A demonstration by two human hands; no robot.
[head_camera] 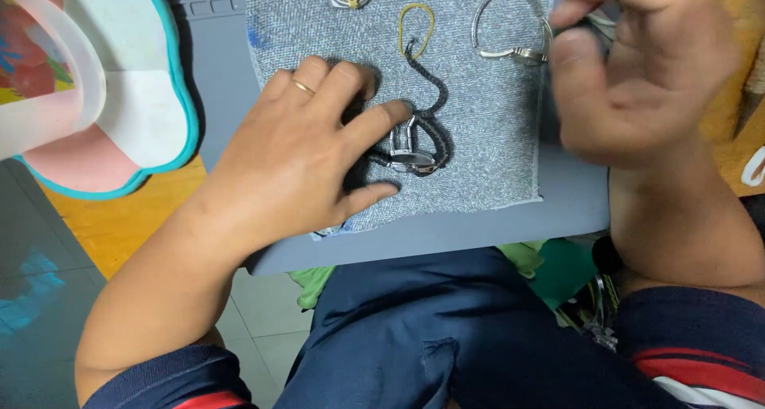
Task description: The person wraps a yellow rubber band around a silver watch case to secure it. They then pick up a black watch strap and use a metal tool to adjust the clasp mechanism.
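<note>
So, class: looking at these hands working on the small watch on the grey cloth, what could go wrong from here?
1. The left hand pins the watch with fingertips only; it might slip or twist on the grey cloth.
2. The grey board seems to rest on the lap, so a knee shift could tip everything off.
3. The loose yellow rubber band and silver bracelet lie near the blurred right hand and could be knocked away.
</note>
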